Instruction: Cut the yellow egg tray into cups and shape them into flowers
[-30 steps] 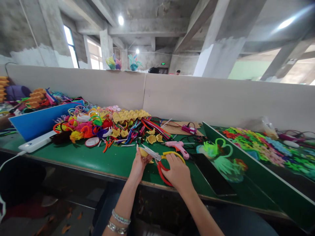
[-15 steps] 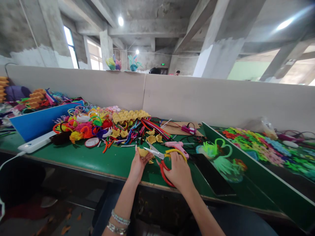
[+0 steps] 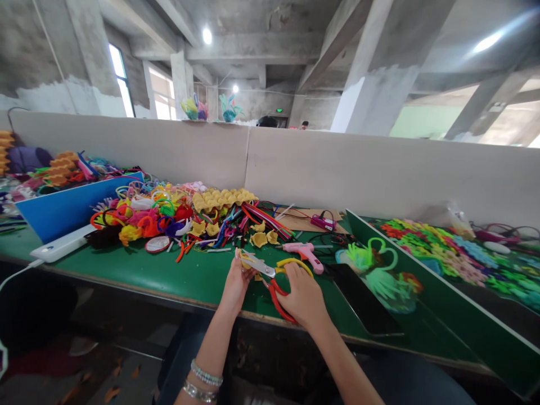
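Yellow moulded-pulp egg-carton cup (image 3: 243, 262) held in the left hand (image 3: 235, 284), with steel scissor blades lying across it.
It is just above the near part of the green tabletop (image 3: 177, 275), to the left of the right hand (image 3: 304, 297) and slightly farther from the body. The left fingers are narrowed around the cup. The right fingers are curled about the yellow-looped scissors (image 3: 267, 270), whose long axis slants left and away from that hand, tips by the left fingertips. The left hand touches the cup; the right reaches it only through the blades. Red curved grips (image 3: 280, 306) show below the yellow loop; I cannot tell whether they belong to the scissors. Beyond lie loose yellow cups (image 3: 259, 239).
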Available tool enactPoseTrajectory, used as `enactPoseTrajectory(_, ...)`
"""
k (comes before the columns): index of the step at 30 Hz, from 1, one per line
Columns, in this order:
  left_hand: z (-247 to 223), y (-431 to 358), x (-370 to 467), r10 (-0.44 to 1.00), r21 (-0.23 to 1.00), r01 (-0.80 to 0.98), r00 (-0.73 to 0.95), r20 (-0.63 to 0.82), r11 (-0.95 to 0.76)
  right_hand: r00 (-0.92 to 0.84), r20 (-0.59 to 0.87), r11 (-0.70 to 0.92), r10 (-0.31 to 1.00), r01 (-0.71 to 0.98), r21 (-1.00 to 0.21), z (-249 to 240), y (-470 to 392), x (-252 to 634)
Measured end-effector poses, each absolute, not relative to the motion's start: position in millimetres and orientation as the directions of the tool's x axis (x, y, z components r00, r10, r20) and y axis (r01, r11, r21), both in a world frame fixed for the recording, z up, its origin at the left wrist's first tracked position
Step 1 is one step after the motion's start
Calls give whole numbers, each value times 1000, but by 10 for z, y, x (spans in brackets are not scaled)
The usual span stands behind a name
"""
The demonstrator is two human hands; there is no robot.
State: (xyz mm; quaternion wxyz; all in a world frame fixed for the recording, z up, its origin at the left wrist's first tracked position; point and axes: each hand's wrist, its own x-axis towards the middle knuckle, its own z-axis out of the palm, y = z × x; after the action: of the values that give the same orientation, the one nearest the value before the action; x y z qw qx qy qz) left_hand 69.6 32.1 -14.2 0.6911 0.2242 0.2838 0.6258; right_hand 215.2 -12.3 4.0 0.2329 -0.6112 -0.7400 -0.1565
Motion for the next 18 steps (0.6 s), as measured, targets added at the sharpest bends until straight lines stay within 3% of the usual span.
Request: enactPoseTrajectory(18, -157, 319, 681, 990, 667, -733, 123, -63, 134, -180, 487, 241, 854, 968, -65, 42, -156, 2139)
